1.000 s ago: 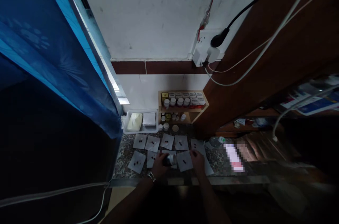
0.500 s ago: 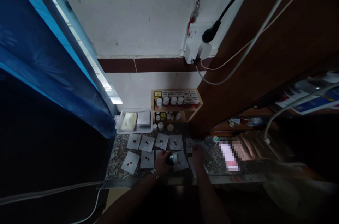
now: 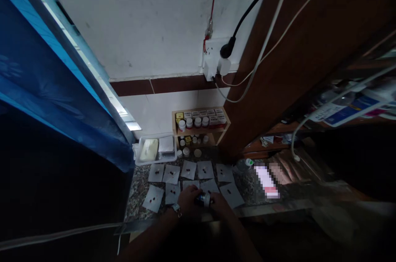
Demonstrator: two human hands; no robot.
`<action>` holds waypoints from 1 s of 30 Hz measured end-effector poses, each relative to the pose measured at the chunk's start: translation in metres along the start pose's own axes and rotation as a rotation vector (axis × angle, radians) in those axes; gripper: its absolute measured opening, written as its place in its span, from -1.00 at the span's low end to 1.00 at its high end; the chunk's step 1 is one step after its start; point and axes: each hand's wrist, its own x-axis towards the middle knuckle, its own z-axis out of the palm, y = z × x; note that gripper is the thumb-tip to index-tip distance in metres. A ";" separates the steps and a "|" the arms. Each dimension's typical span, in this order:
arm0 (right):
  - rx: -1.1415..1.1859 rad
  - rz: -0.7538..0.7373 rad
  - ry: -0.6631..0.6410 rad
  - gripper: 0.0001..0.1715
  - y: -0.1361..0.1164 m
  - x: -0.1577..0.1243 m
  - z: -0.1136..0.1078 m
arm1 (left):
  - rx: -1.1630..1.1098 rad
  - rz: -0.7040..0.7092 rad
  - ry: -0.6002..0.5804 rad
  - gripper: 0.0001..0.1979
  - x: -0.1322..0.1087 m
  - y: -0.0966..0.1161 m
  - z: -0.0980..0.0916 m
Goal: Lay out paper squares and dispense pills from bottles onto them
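My left hand [image 3: 187,199] is wrapped round a small dark pill bottle [image 3: 203,199], tilted on its side with its lighter end toward the right. At that end is my right hand [image 3: 220,204], its fingers drawn together; what they hold, if anything, is too small and dim to make out. Beneath and around both hands, square white papers lie in two rows on the speckled counter. Small dark pills rest on many of them, as on the front-left paper [image 3: 152,199] and the front-right paper [image 3: 232,194]. My hands partly cover the papers between.
A wooden rack [image 3: 227,123] with medicine boxes and white bottles stands at the back. Left of it sits a white plastic tray [image 3: 138,159] holding paper stacks. A clear bottle with a green cap [image 3: 249,162] lies right. Cables hang from a wall socket [image 3: 212,51].
My right hand has moved from the back-right paper to the bottle's end, uncovering the right-hand papers. The left hand still holds the bottle. The camera view has shifted and turned slightly.
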 end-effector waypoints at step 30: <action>0.113 0.426 0.447 -0.75 0.101 -0.004 -0.005 | 0.014 0.145 0.187 -0.43 -0.023 -0.006 0.032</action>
